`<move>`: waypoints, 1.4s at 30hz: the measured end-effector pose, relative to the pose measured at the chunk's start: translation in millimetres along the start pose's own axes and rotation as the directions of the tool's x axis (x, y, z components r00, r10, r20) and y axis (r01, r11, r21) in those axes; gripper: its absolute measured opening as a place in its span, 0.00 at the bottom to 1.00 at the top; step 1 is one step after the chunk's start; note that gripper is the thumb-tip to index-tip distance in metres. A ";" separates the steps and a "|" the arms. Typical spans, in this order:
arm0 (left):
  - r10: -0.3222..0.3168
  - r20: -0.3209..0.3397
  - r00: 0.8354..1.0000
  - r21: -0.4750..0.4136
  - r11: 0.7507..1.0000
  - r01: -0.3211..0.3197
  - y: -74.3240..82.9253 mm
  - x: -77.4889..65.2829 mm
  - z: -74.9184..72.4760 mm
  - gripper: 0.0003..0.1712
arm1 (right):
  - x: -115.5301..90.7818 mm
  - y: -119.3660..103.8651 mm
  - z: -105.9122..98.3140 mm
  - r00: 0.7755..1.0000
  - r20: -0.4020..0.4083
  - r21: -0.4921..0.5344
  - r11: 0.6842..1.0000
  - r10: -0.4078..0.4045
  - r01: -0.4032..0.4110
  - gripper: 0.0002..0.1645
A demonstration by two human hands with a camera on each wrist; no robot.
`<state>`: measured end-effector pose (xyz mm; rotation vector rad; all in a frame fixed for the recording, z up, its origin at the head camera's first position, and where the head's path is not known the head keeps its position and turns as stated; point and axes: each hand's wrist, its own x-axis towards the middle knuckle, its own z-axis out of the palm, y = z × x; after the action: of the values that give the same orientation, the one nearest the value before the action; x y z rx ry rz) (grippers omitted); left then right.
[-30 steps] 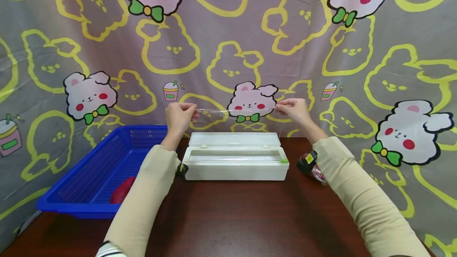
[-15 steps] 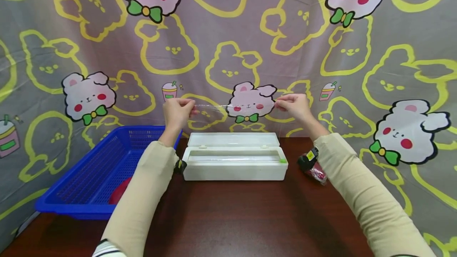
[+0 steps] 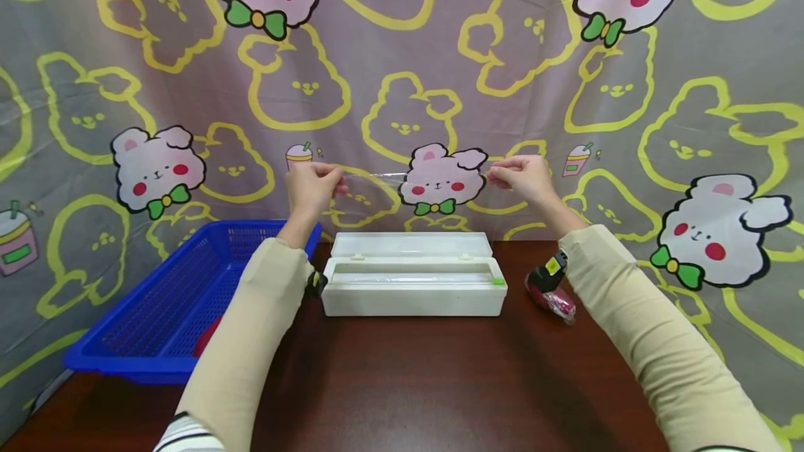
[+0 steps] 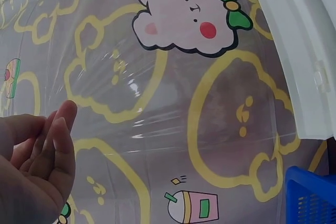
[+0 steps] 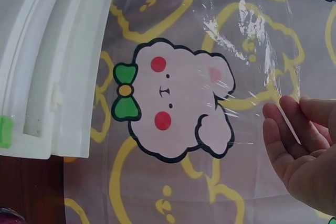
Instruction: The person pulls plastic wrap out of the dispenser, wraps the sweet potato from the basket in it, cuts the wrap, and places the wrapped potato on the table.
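A clear sheet of cling film (image 3: 389, 175) is stretched between my two hands above the white cling film dispenser (image 3: 413, 302). My left hand (image 3: 313, 190) pinches its left top corner between thumb and fingers. At the other corner my right hand (image 3: 523, 176) pinches the film, at about the same height. Glints and creases run across the film (image 4: 137, 124) in the left wrist view, and wrinkles bunch in the film (image 5: 252, 24) by the right fingers. The dispenser's lid (image 3: 411, 244) is raised at the back, with the roll showing inside. Where the film's lower end lies cannot be told.
At left stands a blue plastic basket (image 3: 135, 368) with a red object (image 3: 206, 337) inside, partly hidden by my left sleeve. A red item in clear wrap (image 3: 555, 302) lies right of the dispenser. A patterned cloth (image 3: 527, 68) hangs behind the brown table (image 3: 414, 382).
Both hands have risen a little, drawing the film higher above the dispenser. The right hand has also shifted slightly to the right, baring more of the wrapped red item.
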<state>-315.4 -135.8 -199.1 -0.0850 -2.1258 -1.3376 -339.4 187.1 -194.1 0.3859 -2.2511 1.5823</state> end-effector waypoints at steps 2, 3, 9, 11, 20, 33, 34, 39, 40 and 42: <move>-0.004 0.002 1.000 0.001 1.000 0.004 1.6 1.2 -0.4 0.10 | 0.1 -2.2 -1.6 1.000 -0.001 -0.004 1.000 -0.005 0.005 0.19; -0.004 0.003 1.000 0.002 1.000 0.004 2.3 1.8 -0.8 0.10 | 0.4 -3.1 -2.3 1.000 -0.004 -0.006 1.000 -0.005 0.005 0.18; 0.004 0.013 1.000 -0.007 1.000 -0.004 7.5 2.9 -4.4 0.11 | 2.6 -8.2 -3.4 1.000 -0.009 0.015 1.000 0.007 -0.007 0.17; 0.002 0.016 1.000 -0.019 1.000 -0.002 9.4 2.4 -5.5 0.11 | 2.8 -9.8 -3.8 1.000 -0.005 0.020 1.000 0.011 -0.011 0.17; 0.002 0.044 0.999 -0.014 1.000 -0.001 16.1 1.2 -12.3 0.12 | 1.2 -21.9 -7.5 1.000 0.008 0.025 0.999 0.026 -0.027 0.19; 0.055 0.043 0.998 -0.027 0.998 -0.054 24.4 -2.3 -18.8 0.11 | -3.1 -32.9 -15.4 1.000 0.018 0.006 1.000 0.008 -0.008 0.18; 0.058 0.045 0.997 -0.027 0.998 -0.057 25.6 -3.1 -19.3 0.11 | -3.5 -33.5 -16.2 1.000 0.022 0.015 1.000 0.005 -0.005 0.18; 0.041 0.046 0.998 -0.044 0.998 -0.039 31.1 -6.5 -22.5 0.12 | -6.2 -38.4 -18.9 0.999 0.043 0.057 0.998 -0.008 0.005 0.16; 0.037 0.048 0.998 -0.044 0.998 -0.035 31.9 -7.2 -23.2 0.12 | -6.8 -39.3 -19.5 0.999 0.049 0.066 0.998 -0.010 0.007 0.14; 0.031 0.054 0.998 -0.047 0.998 -0.029 32.8 -8.6 -24.9 0.12 | -8.1 -41.2 -20.3 0.998 0.057 0.081 0.997 -0.009 0.004 0.11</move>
<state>-285.0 -138.4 -170.2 -0.1735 -2.1308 -1.3812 -312.1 192.6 -156.8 0.4658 -2.2302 1.6835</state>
